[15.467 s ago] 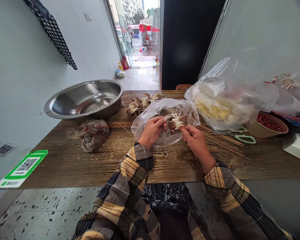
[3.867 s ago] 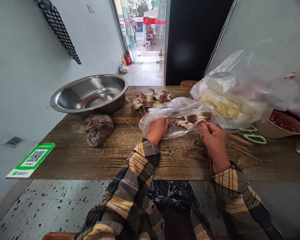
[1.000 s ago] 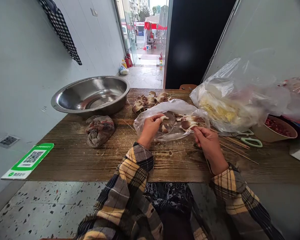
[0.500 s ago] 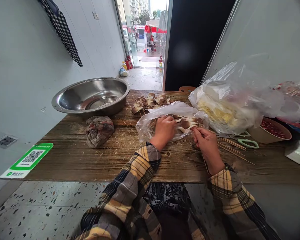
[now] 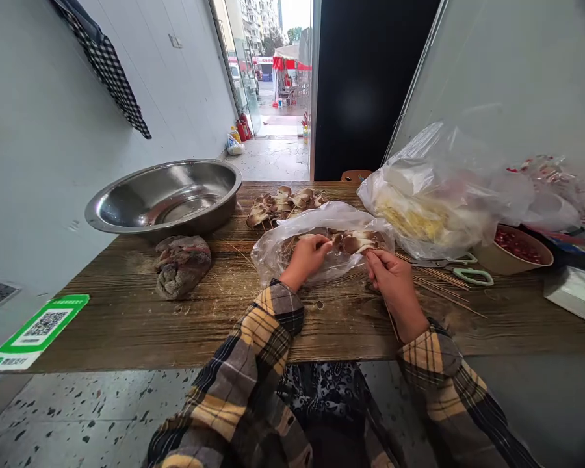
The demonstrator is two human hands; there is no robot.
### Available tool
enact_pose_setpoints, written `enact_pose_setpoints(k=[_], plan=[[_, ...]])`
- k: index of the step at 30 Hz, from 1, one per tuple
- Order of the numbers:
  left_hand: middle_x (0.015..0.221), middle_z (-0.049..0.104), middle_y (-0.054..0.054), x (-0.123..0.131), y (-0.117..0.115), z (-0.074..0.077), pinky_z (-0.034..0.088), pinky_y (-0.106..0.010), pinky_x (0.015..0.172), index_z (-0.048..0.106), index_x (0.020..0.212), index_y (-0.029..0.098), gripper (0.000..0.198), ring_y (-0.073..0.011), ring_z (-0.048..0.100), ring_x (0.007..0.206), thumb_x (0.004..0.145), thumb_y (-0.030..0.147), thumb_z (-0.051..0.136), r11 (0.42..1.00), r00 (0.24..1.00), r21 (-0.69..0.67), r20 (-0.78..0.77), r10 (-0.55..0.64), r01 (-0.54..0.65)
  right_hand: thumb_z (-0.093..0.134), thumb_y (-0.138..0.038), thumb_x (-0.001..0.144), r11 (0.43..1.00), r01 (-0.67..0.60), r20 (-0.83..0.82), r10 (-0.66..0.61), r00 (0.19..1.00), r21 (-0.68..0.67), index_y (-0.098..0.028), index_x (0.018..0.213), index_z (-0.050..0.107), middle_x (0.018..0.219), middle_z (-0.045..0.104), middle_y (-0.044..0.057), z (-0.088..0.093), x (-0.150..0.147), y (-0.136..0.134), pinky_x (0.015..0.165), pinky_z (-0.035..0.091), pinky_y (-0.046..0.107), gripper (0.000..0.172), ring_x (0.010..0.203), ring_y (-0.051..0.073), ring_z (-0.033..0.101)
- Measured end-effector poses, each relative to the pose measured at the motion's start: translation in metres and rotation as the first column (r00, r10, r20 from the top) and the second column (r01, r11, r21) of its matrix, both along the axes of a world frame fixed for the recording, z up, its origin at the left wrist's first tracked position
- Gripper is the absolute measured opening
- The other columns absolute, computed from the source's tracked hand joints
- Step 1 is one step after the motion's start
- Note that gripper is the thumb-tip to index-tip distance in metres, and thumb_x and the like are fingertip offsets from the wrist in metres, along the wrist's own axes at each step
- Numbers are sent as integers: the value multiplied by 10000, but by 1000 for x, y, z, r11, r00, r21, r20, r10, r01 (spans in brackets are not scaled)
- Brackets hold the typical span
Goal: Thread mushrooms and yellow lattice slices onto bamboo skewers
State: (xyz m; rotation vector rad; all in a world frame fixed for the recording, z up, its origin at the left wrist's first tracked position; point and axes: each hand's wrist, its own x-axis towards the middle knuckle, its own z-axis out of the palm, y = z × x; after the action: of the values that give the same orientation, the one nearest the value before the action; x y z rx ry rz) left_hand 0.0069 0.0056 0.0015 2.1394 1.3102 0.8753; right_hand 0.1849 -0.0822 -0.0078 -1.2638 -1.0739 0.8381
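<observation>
Head: mushrooms (image 5: 358, 242) (brown) against right hand (image 5: 392, 286)

A pale wall (image 5: 190, 97) with a checked cloth (image 5: 108, 68) lines the left side; a grey wall (image 5: 511, 71) stands right. Between them, daylight enters beside a glass door (image 5: 247, 81) and a tall black panel (image 5: 361, 84). Red extinguishers (image 5: 242, 130) stand near the entrance. Speckled flooring (image 5: 85, 406) shows below the wooden table (image 5: 141, 335).

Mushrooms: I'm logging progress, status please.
Right hand grips skewer, mushrooms on it. Left hand at their left end. Open bag beneath them.
</observation>
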Motion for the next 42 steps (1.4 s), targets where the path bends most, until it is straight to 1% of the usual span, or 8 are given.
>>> enact_pose_setpoints(k=[4, 11, 18, 27, 30, 35, 38, 42], plan=[[801, 694, -60, -13, -5, 4, 419, -265, 711, 726, 843, 123, 315, -162, 584, 770, 906, 257, 448, 1000, 1000, 30, -31, -1, 2, 635, -493, 811, 1000, -2, 8, 2, 1000, -3, -143, 891, 707, 491, 468, -69, -1, 0, 0, 356, 253, 189, 367, 383, 58, 357], [891, 719, -88, -2, -10, 6, 441, -305, 807, 760, 876, 178, 276, -200, 618, 853, 882, 261, 496, 978, 911, 84, -386, -144, 190, 634, -522, 804, 1000, 6, 10, -6, 1000, -4, -144, 872, 704, 493, 459, -68, 0, 0, -1, 353, 264, 194, 390, 380, 59, 358], [972, 722, -129, 19, 13, 15, 450, -338, 878, 750, 937, 166, 330, -232, 642, 938, 906, 251, 433, 994, 929, 108, -370, 20, 21, 633, -545, 796, 1000, 22, 13, -21, 1000, -17, -152, 850, 702, 505, 463, -63, 0, 1, 0, 356, 270, 200, 402, 398, 65, 360], [1179, 681, -131, 37, 34, -6, 411, -399, 1008, 679, 1129, 177, 343, -286, 577, 1154, 799, 200, 589, 999, 957, 14, -285, 53, -51, 634, -524, 798, 1000, 9, 10, -9, 1000, -4, -148, 907, 709, 484, 462, -68, -1, 1, 2, 368, 260, 197, 399, 386, 65, 359], [1137, 701, -115, 37, 36, -5, 410, -393, 1013, 682, 1110, 188, 315, -271, 587, 1141, 820, 192, 560, 999, 978, 2, -204, 50, -51, 630, -514, 808, 1000, -6, 2, 6, 1000, 2, -147, 907, 706, 491, 459, -69, -1, 1, 2, 372, 257, 198, 387, 393, 65, 358], [990, 735, -70, 25, 29, 3, 455, -348, 928, 707, 1036, 199, 265, -224, 630, 1004, 808, 176, 573, 997, 995, -77, 98, 0, 7, 627, -524, 807, 1000, -11, 19, 11, 1000, 1, -145, 925, 709, 493, 460, -68, -1, 1, 2, 379, 256, 205, 405, 397, 69, 351], [849, 727, -63, 11, 16, 9, 478, -307, 786, 724, 893, 157, 169, -193, 634, 833, 793, 250, 626, 968, 948, -246, 317, 34, 47, 634, -529, 799, 1000, -26, 27, 26, 999, -8, -143, 932, 708, 487, 466, -69, -1, 1, 2, 378, 258, 206, 414, 390, 69, 357], [700, 675, -27, -10, -4, 13, 387, -218, 545, 710, 815, 145, 214, -106, 554, 603, 753, 349, 696, 864, 816, -473, 560, 143, 173, 631, -545, 795, 992, -120, 47, 123, 991, -47, -146, 883, 705, 474, 474, -66, 0, -2, -1, 361, 255, 208, 415, 364, 68, 364]])
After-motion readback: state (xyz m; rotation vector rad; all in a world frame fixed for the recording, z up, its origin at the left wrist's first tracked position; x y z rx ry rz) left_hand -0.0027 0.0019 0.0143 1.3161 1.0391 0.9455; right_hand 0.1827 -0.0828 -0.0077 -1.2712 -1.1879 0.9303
